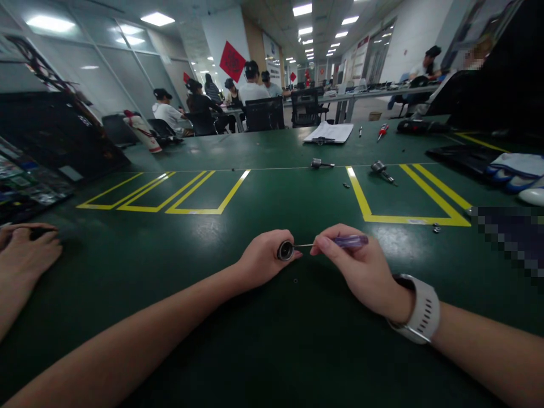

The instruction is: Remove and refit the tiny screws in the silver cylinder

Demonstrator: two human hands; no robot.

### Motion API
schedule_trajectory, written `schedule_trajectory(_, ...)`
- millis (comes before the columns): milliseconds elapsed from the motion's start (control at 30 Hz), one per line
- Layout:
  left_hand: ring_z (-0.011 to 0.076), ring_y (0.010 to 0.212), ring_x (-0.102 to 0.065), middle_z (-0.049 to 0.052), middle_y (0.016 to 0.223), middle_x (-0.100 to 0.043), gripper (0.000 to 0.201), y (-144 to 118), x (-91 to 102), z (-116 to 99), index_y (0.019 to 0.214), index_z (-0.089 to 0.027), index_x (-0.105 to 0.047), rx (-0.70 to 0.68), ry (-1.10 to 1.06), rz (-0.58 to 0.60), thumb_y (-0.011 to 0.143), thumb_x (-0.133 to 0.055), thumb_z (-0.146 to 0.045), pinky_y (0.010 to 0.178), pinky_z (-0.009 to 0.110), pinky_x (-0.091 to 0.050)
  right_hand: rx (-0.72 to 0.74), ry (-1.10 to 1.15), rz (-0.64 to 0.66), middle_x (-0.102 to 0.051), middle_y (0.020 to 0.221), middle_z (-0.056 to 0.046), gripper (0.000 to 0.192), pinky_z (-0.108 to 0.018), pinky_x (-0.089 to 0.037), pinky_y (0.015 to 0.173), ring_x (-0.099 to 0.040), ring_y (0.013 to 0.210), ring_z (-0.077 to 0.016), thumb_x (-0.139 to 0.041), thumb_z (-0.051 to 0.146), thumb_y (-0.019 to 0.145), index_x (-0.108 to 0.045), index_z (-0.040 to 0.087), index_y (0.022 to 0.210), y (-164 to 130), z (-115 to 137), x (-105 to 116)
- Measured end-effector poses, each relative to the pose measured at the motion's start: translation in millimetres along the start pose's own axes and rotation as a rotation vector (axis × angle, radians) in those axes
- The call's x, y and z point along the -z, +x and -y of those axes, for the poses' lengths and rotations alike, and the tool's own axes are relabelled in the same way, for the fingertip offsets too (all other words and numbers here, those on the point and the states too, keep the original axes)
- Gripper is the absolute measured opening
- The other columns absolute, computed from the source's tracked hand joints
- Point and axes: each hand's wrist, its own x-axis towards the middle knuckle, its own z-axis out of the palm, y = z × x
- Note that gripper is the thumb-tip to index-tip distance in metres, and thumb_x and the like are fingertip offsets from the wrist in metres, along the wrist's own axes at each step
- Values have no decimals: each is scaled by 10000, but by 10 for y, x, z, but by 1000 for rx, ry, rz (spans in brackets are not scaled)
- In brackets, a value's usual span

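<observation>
Hands meet low over the green desk [178, 340]: the left hand [261, 259] closes its grip around a small round metal part [285, 250], and the right hand [357, 266] pinches a purple-handled screwdriver [335, 242] whose tip enters that part. Keeping the shaft level and the part braced should help. Both forearms rest on the desk, wrists straight.
</observation>
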Motion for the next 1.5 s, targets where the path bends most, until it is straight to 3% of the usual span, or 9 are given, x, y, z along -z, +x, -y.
schedule_trajectory(100, 116, 604, -477, -21, 655, -506, 189, -11, -10, 10, 694, -170, -488, -30, 67, 31, 815, -549, -303, 543, 239, -348, 160, -227, 54, -610, 721, -26, 119, -313, -442, 615, -561, 672, -165, -541, 240, 843, -618, 196, 764, -39, 91, -5)
schedule_trajectory(167, 122, 611, -484, -13, 663, -516, 175, -18, -15, 2, 715, -168, -500, -61, 101, 32, 824, -530, -301, 545, 242, -349, 169, -254, 83, -614, 718, -23, 108, -312, -438, 612, -559, 669, -165, -545, 227, 838, -620, 202, 764, -36, 118, -10)
schedule_trajectory(367, 104, 575, -460, -28, 652, -496, 176, -30, -33, -10, 718, -169, -494, -111, 123, 14, 818, -565, -295, 522, 230, -326, -193, 97, 57, -656, 704, -28, 195, -320, -458, 643, -603, 685, -172, -570, 350, 833, -636, 192, 740, 49, 12, 8)
schedule_trajectory(667, 80, 550, -440, -50, 653, -490, 203, -35, -57, 44, 727, -169, -485, -69, -72, -85, 756, -643, -294, 512, 208, -345, -461, 662, -50, -663, 692, -10, 112, -249, -445, 624, -586, 651, -115, -655, 279, 778, -646, 176, 736, 56, -61, -40)
schedule_trajectory(767, 82, 549, -440, -48, 649, -487, 198, -32, -56, 29, 719, -168, -485, -77, -52, -95, 759, -634, -292, 511, 210, -343, -396, 623, -56, -662, 696, 0, 121, -257, -447, 635, -587, 660, -117, -645, 298, 789, -647, 184, 749, 32, -61, -37)
schedule_trajectory(867, 88, 552, -445, -44, 647, -486, 177, -38, -53, 16, 714, -167, -485, -101, 13, -102, 779, -611, -273, 515, 216, -335, -231, 397, -41, -654, 707, 5, 126, -282, -455, 683, -594, 701, -130, -628, 307, 809, -647, 187, 773, -2, -45, -26)
schedule_trajectory(967, 97, 561, -456, -35, 652, -493, 154, -46, -50, 11, 728, -166, -496, -147, 95, -90, 803, -583, -268, 524, 226, -332, -173, 239, 10, -651, 732, -4, 137, -300, -460, 694, -603, 724, -144, -613, 311, 822, -647, 183, 787, -18, -35, -13)
schedule_trajectory(1267, 111, 574, -463, -25, 660, -506, 142, -40, -49, -2, 739, -167, -499, -174, 190, -73, 809, -579, -262, 539, 237, -333, -451, 616, -57, -642, 641, 0, 133, -253, -424, 601, -571, 615, -115, -653, 275, 773, -628, 166, 702, 53, -90, -46)
schedule_trajectory(1500, 118, 599, -483, -24, 670, -524, 166, -32, -50, 16, 726, -170, -490, -163, 183, -56, 798, -603, -268, 568, 248, -351, -428, 615, -77, -633, 619, 2, 143, -251, -416, 586, -567, 603, -115, -654, 267, 770, -627, 166, 672, 38, -91, -27)
